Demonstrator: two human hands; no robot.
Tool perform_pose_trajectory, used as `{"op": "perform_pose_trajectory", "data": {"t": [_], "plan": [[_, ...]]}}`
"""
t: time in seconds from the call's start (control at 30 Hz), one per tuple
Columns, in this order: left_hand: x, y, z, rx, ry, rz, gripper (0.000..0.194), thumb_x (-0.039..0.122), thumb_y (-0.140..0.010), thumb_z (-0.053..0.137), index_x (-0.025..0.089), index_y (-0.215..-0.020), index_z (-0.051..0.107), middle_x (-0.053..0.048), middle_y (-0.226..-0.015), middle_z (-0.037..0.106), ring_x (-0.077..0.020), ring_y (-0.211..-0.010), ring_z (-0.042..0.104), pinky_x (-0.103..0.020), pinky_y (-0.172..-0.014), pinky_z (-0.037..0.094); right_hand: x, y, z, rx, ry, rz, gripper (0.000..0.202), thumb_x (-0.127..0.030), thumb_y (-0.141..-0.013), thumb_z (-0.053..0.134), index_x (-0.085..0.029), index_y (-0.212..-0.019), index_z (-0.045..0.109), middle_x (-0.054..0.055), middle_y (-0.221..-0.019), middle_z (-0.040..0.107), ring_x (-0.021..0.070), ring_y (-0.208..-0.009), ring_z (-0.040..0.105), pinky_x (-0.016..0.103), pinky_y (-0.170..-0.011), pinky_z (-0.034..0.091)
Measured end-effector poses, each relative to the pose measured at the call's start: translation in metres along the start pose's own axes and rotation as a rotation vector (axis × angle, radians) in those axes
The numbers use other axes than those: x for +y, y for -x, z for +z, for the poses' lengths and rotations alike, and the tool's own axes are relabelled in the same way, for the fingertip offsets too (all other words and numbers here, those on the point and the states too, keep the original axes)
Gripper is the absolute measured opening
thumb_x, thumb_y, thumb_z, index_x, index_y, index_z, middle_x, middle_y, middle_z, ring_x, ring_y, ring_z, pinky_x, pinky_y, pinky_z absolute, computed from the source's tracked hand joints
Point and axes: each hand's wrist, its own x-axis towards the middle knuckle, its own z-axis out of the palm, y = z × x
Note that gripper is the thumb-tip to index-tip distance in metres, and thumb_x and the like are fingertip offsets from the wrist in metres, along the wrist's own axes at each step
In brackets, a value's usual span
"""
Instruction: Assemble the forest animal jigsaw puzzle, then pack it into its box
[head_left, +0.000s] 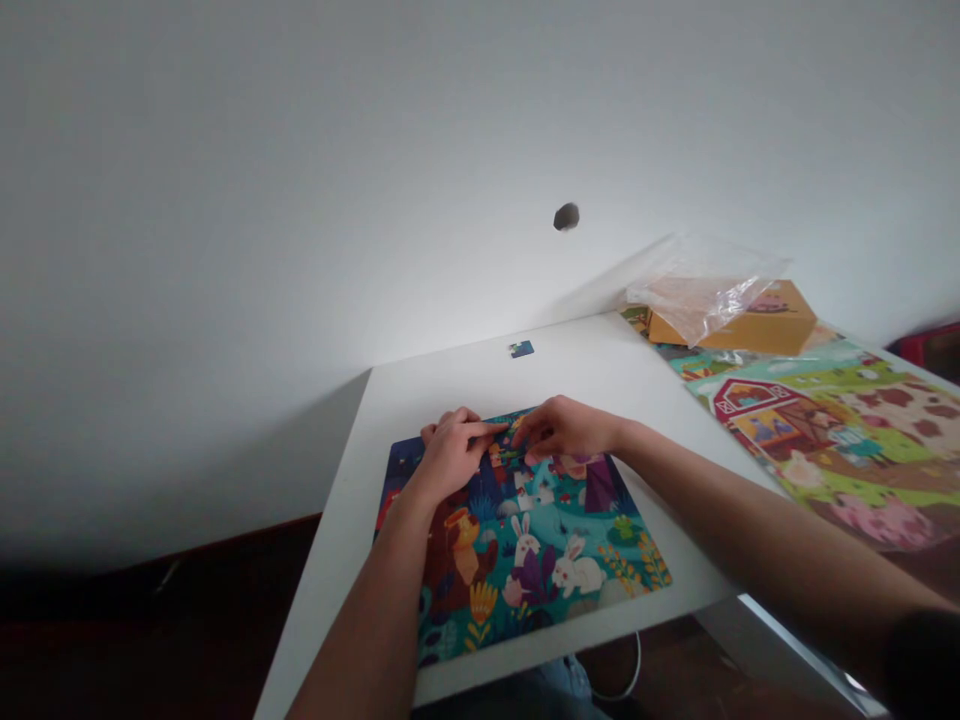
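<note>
A jigsaw puzzle (570,540) lies on the white table, its dark blue and teal picture showing white rabbits, a brown bear and yellow plants. My left hand (456,448) rests on the puzzle's far left part, index finger stretched along the far edge and palm down. Close beside it, my right hand (564,428) is bent over the far middle of the puzzle, its fingers curled in a pinch. What the right fingertips hold, if anything, is hidden. Beyond the puzzle, apart from both hands, lies a loose dark blue puzzle piece (521,349).
The white table (600,370) meets a pale wall with a round dark hole (566,217). To the right lies a farm picture (847,430) with a barn and cow. On its far end sits a yellow box (772,325) partly covered by a clear plastic bag (697,290).
</note>
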Motion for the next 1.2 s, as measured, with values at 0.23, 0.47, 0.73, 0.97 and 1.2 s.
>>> {"op": "perform_pose_trajectory", "data": {"t": [0.23, 0.47, 0.73, 0.97, 1.2], "plan": [[0.002, 0.000, -0.004, 0.011, 0.045, 0.027, 0.027, 0.021, -0.089, 0.058, 0.034, -0.105, 0.075, -0.003, -0.098, 0.067, -0.0236, -0.102, 0.059, -0.039, -0.088, 0.039, 0.006, -0.006, -0.002, 0.176, -0.180, -0.054, 0.032, -0.031, -0.072, 0.076, -0.012, -0.099, 0.073, 0.002, -0.075, 0.071, 0.0133, -0.067, 0.061, 0.024, -0.062, 0.045], [-0.004, -0.002, -0.002, 0.056, 0.125, 0.067, 0.029, 0.015, -0.084, 0.057, 0.027, -0.104, 0.076, -0.004, -0.097, 0.071, -0.0227, -0.101, 0.063, -0.037, -0.090, 0.044, -0.002, -0.008, 0.008, 0.175, -0.356, -0.092, 0.047, -0.036, -0.071, 0.080, -0.014, -0.110, 0.068, -0.001, -0.072, 0.067, 0.0107, -0.059, 0.060, 0.023, -0.057, 0.049], [0.002, 0.002, -0.008, 0.053, 0.540, 0.062, 0.037, 0.043, -0.089, 0.058, 0.019, -0.113, 0.072, -0.006, -0.092, 0.076, -0.0201, -0.084, 0.069, -0.029, -0.077, 0.052, 0.002, -0.008, 0.005, 0.147, -0.331, -0.019, 0.050, -0.033, -0.066, 0.083, -0.014, -0.108, 0.066, 0.000, -0.075, 0.070, 0.0116, -0.058, 0.062, 0.025, -0.056, 0.053], [0.004, 0.004, -0.009, -0.071, 0.643, 0.057, 0.043, 0.038, -0.083, 0.067, 0.016, -0.119, 0.069, -0.004, -0.084, 0.075, -0.0172, -0.073, 0.067, -0.025, -0.065, 0.051, -0.001, -0.009, 0.002, 0.242, -0.356, 0.012, 0.037, -0.046, -0.079, 0.073, -0.013, -0.093, 0.064, 0.000, -0.066, 0.066, 0.0128, -0.052, 0.063, 0.023, -0.046, 0.050], [0.004, 0.003, -0.011, 0.030, 0.678, 0.016, 0.030, 0.034, -0.082, 0.068, 0.017, -0.106, 0.074, -0.006, -0.098, 0.077, -0.0205, -0.089, 0.070, -0.030, -0.083, 0.054, -0.004, -0.004, -0.005, 0.222, -0.309, 0.117, 0.046, -0.059, -0.083, 0.064, -0.013, -0.077, 0.064, 0.007, -0.075, 0.074, 0.0108, -0.043, 0.057, 0.022, -0.037, 0.042]]}}
